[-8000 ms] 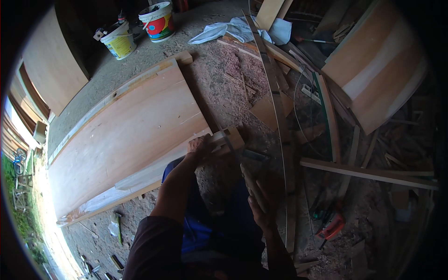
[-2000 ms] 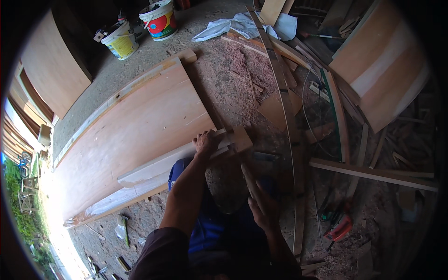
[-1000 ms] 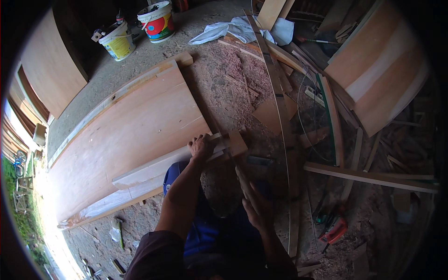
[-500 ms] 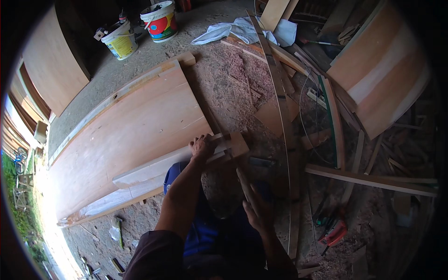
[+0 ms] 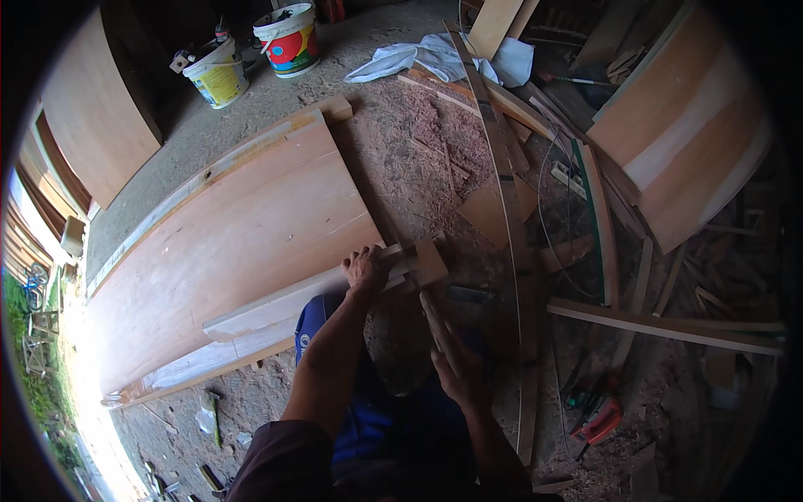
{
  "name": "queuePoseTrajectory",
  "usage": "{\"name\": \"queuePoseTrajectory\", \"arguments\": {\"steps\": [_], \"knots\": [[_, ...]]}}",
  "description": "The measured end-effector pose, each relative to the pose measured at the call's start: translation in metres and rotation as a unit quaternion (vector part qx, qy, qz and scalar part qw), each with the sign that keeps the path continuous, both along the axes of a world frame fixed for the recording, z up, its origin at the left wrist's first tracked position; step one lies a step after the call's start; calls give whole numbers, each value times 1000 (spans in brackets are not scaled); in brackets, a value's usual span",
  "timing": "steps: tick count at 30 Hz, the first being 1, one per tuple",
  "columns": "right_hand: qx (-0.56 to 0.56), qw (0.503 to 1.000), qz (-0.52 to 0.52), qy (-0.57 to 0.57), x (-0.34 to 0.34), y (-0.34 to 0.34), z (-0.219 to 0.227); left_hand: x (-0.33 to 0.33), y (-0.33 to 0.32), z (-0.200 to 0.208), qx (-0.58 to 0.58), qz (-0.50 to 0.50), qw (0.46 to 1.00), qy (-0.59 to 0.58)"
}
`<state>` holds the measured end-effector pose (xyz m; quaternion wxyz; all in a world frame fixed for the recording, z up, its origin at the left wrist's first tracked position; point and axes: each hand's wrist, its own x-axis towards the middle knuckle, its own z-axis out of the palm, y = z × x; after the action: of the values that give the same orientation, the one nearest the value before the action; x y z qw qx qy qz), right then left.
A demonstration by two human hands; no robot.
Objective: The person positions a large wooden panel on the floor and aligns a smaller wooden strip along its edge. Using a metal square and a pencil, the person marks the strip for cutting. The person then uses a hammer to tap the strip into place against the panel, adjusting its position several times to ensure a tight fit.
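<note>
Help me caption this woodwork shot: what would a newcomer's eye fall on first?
The large wooden panel left of centre would probably draw the eye first, with the left hand on a pale plank toward its near edge. The red-patterned white bucket at upper left likely comes next, then the red tool at lower right.

A woodworking shop, open to daylight and greenery (image 5: 38,360) on the left: shavings (image 5: 464,125) litter the rough floor (image 5: 209,125), a timber (image 5: 280,303) lies along a wide panel (image 5: 234,226), strips (image 5: 661,322) and a red tool (image 5: 600,420) lie right, and buckets (image 5: 291,46) stand at the back.
</note>
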<state>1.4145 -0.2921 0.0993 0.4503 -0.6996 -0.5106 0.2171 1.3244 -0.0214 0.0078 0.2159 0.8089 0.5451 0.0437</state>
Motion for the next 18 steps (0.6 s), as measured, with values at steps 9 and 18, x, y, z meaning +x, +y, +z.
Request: {"name": "queuePoseTrajectory", "arguments": {"steps": [9, 18], "knots": [[47, 997, -43, -49, 22, 50, -29, 25, -23, -10, 59, -23, 997, -38], [-103, 994, 2, 29, -15, -93, 47, 2, 13, -10, -16, -9, 1000, 4]]}}
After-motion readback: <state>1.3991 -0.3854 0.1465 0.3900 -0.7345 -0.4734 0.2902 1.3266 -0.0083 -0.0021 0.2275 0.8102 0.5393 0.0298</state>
